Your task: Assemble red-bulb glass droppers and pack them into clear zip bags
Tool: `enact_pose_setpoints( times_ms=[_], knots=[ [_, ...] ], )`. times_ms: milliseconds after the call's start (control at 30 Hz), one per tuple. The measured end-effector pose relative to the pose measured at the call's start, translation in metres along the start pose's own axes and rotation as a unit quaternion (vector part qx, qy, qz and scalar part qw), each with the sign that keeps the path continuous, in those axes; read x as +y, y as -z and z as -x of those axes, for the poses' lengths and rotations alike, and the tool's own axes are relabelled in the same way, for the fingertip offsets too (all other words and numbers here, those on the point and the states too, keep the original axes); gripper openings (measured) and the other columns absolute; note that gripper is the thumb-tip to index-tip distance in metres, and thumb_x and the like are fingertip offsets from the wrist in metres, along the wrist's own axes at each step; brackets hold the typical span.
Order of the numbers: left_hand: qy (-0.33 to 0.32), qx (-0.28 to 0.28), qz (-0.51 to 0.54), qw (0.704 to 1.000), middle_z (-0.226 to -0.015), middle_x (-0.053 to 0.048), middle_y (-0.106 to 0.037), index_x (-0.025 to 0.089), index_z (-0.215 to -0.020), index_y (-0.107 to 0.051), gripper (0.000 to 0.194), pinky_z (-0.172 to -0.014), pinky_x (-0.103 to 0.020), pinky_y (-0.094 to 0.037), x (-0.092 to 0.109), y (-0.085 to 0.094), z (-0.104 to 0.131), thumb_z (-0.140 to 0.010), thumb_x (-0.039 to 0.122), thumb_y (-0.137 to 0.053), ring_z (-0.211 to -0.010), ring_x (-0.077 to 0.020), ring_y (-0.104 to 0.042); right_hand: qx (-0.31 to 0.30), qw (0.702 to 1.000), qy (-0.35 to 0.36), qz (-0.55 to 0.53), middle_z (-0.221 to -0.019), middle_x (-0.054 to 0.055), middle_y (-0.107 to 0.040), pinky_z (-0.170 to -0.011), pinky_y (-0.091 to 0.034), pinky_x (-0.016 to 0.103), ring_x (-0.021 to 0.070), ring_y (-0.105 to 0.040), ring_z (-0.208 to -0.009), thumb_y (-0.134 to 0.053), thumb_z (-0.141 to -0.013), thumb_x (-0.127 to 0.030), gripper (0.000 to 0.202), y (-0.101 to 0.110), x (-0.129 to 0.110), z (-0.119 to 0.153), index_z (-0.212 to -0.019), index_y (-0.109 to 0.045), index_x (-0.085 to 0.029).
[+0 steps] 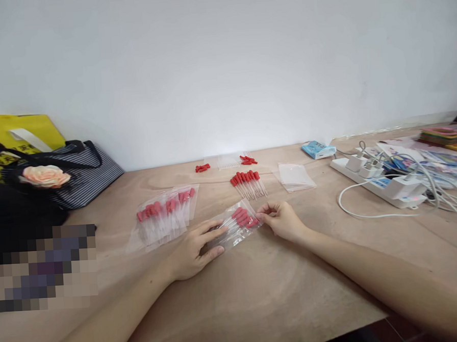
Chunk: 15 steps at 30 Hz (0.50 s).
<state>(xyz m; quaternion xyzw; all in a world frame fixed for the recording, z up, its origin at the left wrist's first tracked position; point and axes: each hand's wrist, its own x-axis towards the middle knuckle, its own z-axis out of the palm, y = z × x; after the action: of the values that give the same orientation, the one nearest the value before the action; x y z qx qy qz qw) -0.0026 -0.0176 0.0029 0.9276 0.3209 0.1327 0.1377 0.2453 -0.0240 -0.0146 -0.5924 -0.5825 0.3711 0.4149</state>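
Observation:
A clear plastic bag (235, 227) with several red-tipped sticks inside lies flat on the wooden table. On its left end rests my left hand (198, 246), fingers spread over the plastic. The thumb and forefinger of my right hand (280, 220) pinch the bag's right edge, beside the red tips. To the left, filled bags (164, 215) with red tips overlap in a pile. Loose red-tipped sticks (249, 184) are fanned out behind the bag. A stack of flat clear bags (295, 176) lies to their right.
Small red pieces (203, 168) and white sticks (229, 162) lie near the wall. A power strip (380, 181) with cables and a blue packet (318, 149) are at the right. A striped bag (86, 173) and a yellow bag (27, 133) stand at the left.

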Motion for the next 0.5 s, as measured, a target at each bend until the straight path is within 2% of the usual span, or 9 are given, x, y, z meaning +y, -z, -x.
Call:
enact_pose_setpoints(
  times_ms=[133,200,300,500],
  knots=[
    [-0.002,0.008,-0.004,1.000,-0.128,-0.008,-0.044,0.023,-0.122,-0.046,0.039,-0.096,-0.040,-0.037,0.0008,0.0002,0.0002,-0.084,0.030,-0.045,-0.116,-0.0230,-0.042,0.002,0.999,-0.040,0.004,-0.066,0.001,-0.061,-0.036,-0.033,0.019,0.0073,-0.046,-0.042,-0.057,-0.068,-0.036,0.024,0.0007,0.0000,0.0000,-0.077,-0.060,-0.014],
    [-0.003,0.008,-0.004,1.000,-0.127,-0.008,-0.044,0.023,-0.122,-0.046,0.039,-0.095,-0.040,-0.037,0.0011,0.0008,0.0002,-0.084,0.030,-0.045,-0.116,-0.0229,-0.042,-0.011,0.999,-0.024,0.029,-0.067,0.002,-0.062,-0.043,-0.038,0.019,0.0090,-0.051,-0.050,-0.063,-0.063,-0.037,0.026,0.0013,-0.0017,0.0014,-0.076,-0.061,-0.014],
    [-0.006,0.007,-0.003,1.000,-0.127,-0.008,-0.044,0.024,-0.122,-0.046,0.039,-0.095,-0.040,-0.037,0.0014,0.0017,0.0002,-0.084,0.030,-0.045,-0.116,-0.0225,-0.042,-0.037,0.998,-0.009,0.045,-0.062,0.000,-0.061,-0.053,-0.040,0.019,0.0090,-0.053,-0.056,-0.064,-0.062,-0.031,0.017,0.0024,-0.0035,0.0028,-0.066,-0.061,-0.015],
    [-0.013,0.014,-0.011,1.000,-0.126,-0.007,-0.045,0.024,-0.121,-0.048,0.037,-0.095,-0.041,-0.037,0.0003,0.0013,-0.0001,-0.084,0.030,-0.045,-0.116,-0.0230,-0.042,-0.027,0.998,-0.049,-0.005,-0.052,-0.006,-0.051,-0.036,-0.030,0.017,0.0028,-0.035,-0.036,-0.059,-0.067,-0.025,0.011,0.0008,-0.0025,0.0009,-0.064,-0.054,-0.015]
  ],
)
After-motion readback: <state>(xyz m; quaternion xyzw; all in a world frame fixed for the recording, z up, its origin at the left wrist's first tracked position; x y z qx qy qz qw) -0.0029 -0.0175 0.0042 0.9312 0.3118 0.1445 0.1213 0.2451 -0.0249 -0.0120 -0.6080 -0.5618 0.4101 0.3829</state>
